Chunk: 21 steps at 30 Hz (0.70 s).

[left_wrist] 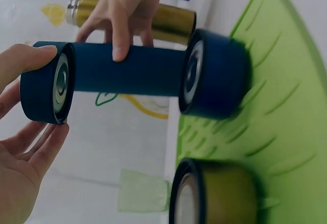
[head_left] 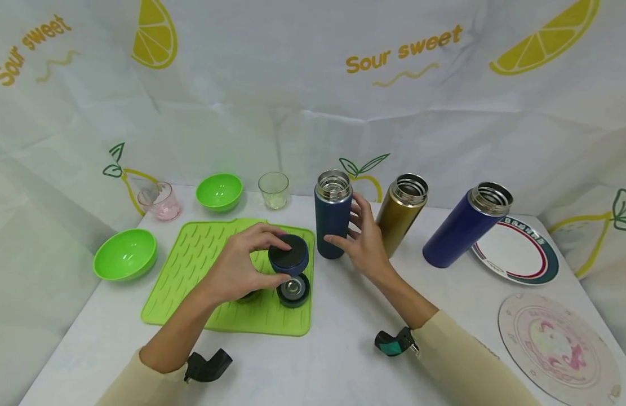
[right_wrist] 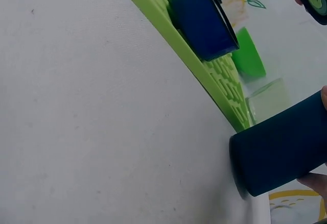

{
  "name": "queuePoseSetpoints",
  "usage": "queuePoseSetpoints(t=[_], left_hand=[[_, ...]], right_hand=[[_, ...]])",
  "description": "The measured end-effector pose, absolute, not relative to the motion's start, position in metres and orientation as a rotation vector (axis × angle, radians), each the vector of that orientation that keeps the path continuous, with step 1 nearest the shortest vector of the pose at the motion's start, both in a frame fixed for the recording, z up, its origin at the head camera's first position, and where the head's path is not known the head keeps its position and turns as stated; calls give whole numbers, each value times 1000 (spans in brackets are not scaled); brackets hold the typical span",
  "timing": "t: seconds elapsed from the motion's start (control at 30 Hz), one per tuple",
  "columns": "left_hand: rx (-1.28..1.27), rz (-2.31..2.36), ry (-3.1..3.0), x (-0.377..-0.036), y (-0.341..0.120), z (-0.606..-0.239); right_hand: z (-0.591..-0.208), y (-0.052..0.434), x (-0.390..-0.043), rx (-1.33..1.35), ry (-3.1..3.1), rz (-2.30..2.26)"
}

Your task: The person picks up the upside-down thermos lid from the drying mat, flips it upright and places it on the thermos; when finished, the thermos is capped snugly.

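The white table (head_left: 343,338) carries all items. The green ribbed mat (head_left: 201,270) serves as the landmark; positions below are given relative to it.

Three uncapped flasks stand off the mat's right edge. The dark teal flask (head_left: 333,217) stands upright just beside the mat's far right corner. The gold flask (head_left: 401,217) stands further right, and the blue flask (head_left: 462,228) further right again, next to a striped plate (head_left: 518,254). A pink patterned plate (head_left: 561,344) lies well right of the mat, nearer the person.

A green bowl (head_left: 124,254) sits just off the mat's left edge; a second green bowl (head_left: 218,192) sits beyond its far edge, between a pink glass (head_left: 160,202) and a clear glass (head_left: 273,190).

The right hand (head_left: 365,239) grasps the dark teal flask, fingers curled around its body.

The left hand (head_left: 242,262) grips a dark teal cap (head_left: 288,255) by its rim, held clear above the mat's right portion, open side down. A blue cap (head_left: 293,290) rests on the mat directly below it. A gold cap (left_wrist: 217,196) rests on the mat beside the blue cap; in the head view the left hand mostly hides it.
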<state>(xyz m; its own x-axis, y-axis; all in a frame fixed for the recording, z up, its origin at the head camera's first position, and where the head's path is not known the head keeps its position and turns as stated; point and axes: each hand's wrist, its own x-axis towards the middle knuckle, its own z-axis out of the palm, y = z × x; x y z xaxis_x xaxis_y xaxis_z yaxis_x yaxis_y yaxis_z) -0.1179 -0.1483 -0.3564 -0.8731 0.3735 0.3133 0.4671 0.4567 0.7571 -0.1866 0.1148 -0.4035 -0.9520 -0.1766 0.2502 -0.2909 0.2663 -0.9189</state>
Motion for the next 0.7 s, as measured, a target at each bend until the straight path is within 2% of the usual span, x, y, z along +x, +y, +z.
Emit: queuePoseSetpoints(t=[0.23,0.43,0.7], left_hand=[[-674,-1332,-2549,-137,-164,-338],[-634,-1341,-2487,-152,-171,-316],[-634,-1465,-2371,-170,-150,-292]], right_hand=[[-393,120,-182,507,-2541,1692],[-382,126,-180,658,-2625,1640],[-371,133,-181,746,-2710,1568]])
